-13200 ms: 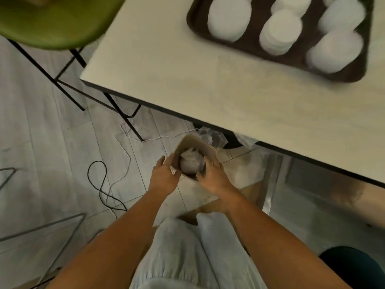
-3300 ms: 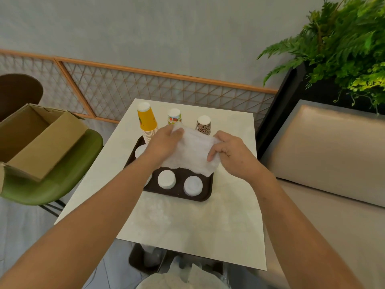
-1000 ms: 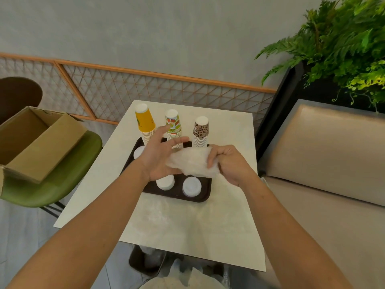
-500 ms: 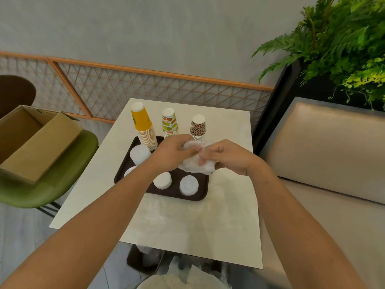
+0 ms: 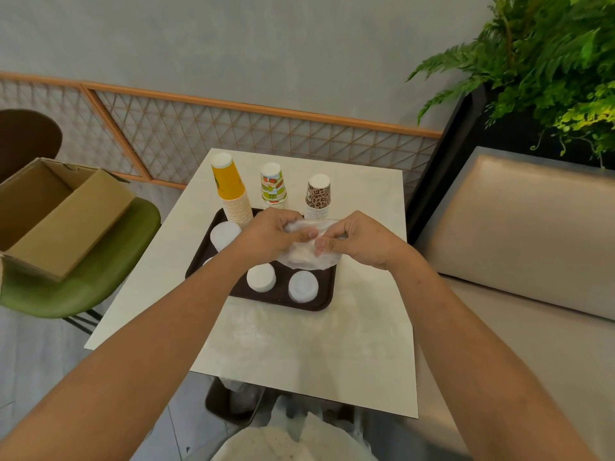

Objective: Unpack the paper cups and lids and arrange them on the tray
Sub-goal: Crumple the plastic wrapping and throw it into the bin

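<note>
Left hand (image 5: 271,236) and right hand (image 5: 361,242) knuckles-up on outstretched arms, fingers curled, pinching a scrunched white wrapper (image 5: 311,259) between them. Underneath on the table (image 5: 299,344): brown tray (image 5: 281,296), three upside-down cup stacks (image 5: 273,188) along its far edge, white lid stacks (image 5: 261,277) inside.

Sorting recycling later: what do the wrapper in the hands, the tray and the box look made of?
Wrapper: thin, whitish translucent film, crinkled, probably plastic. Tray: dark brown with a smooth surface, likely plastic. Box: plain brown cardboard, matte, with folded flaps.
</note>
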The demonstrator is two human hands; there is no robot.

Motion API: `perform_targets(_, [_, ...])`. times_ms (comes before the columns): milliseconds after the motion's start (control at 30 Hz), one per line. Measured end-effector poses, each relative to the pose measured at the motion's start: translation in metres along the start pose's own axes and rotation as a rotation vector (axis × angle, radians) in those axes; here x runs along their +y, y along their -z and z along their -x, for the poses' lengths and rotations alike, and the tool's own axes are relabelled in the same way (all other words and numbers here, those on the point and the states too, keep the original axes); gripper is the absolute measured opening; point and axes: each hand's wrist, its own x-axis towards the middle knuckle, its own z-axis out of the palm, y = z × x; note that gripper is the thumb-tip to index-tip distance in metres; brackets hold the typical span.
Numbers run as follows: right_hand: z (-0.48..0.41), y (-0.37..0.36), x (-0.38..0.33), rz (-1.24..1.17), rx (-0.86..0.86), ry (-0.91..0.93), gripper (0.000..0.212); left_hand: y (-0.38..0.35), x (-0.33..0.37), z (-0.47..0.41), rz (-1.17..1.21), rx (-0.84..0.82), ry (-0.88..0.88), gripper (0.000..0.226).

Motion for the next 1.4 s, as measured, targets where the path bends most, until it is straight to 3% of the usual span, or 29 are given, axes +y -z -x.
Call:
perform_targets(167, [-0.007, 0.0, 0.018, 0.069, 0.039, -0.012, 0.017, 0.011, -0.007, 0.018, 0.252, -0.086, 0.189, 0.031])
perform_targets(300, [-0.006, -0.011, 0.027, -0.081, 0.021, 0.017, 0.006, 0.007, -0.026, 0.031, 0.283, 0.066, 0.216, 0.02])
perform_targets(333, [-0.004, -0.016, 0.028, -0.162, 0.021, 0.025, 0.003, 0.005, -0.03, 0.035, 0.31, 0.098, 0.228, 0.022])
perform_targets(467, [0.007, -0.047, 0.037, -0.414, 0.188, 0.008, 0.027, -0.001, -0.041, 0.055, 0.334, 0.216, 0.272, 0.026])
perform_targets(667, [0.027, -0.108, 0.037, -0.432, 0.391, -0.01, 0.028, -0.008, -0.048, 0.101, 0.741, 0.286, 0.294, 0.053])
perform_targets(767, [0.04, -0.14, 0.028, -0.488, 0.46, -0.037, 0.037, -0.007, -0.065, 0.13, 0.639, 0.317, 0.214, 0.048])
perform_targets(867, [0.056, -0.184, 0.021, -0.514, 0.55, -0.079, 0.044, -0.002, -0.083, 0.166, 0.461, 0.375, 0.183, 0.028])
perform_targets(1033, [0.083, -0.27, 0.01, -0.565, 0.703, -0.146, 0.032, 0.008, -0.113, 0.234, 0.366, 0.479, 0.187, 0.011])
perform_targets(1167, [0.102, -0.333, 0.0, -0.553, 0.757, -0.193, 0.022, 0.018, -0.144, 0.287, 0.454, 0.49, 0.218, 0.004])
perform_targets(1267, [0.114, -0.372, -0.003, -0.55, 0.722, -0.216, 0.021, 0.021, -0.168, 0.321, 0.579, 0.501, 0.301, 0.021])
perform_targets(1333, [0.12, -0.391, -0.003, -0.546, 0.673, -0.232, 0.025, 0.019, -0.179, 0.342, 0.577, 0.501, 0.339, 0.043])
perform_targets(1400, [0.124, -0.407, 0.0, -0.532, 0.614, -0.247, 0.033, 0.015, -0.189, 0.357, 0.529, 0.504, 0.354, 0.049])
